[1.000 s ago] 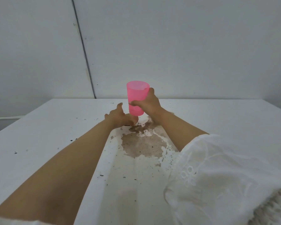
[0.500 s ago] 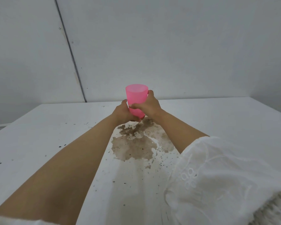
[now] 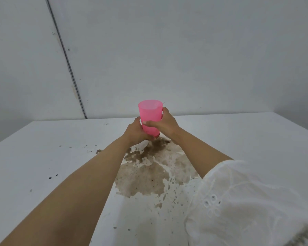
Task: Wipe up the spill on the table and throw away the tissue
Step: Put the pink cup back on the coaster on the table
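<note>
Nearest, a white embroidered sleeve (image 3: 247,201) covers the low right corner, and both bare forearms reach out over the white table (image 3: 34,157). The table's left side is open, dotted only with dark specks, and its right side is bare out to the far right corner; the far edge meets a pale grey wall (image 3: 185,50) with a dark seam on the left. Between the forearms spreads the brown spill (image 3: 144,180), a wide puddle with splashes, running from mid-table up to just under the hands. Beyond it, the right hand (image 3: 164,124) grips the upright pink plastic cup (image 3: 150,114) around its side, and the left hand (image 3: 136,130) cups its lower left side and base. The cup sits at the spill's far end; whether its base touches the table is hidden. A second ago the left hand lay lower, beside the cup's base; now it is closed on the cup.
</note>
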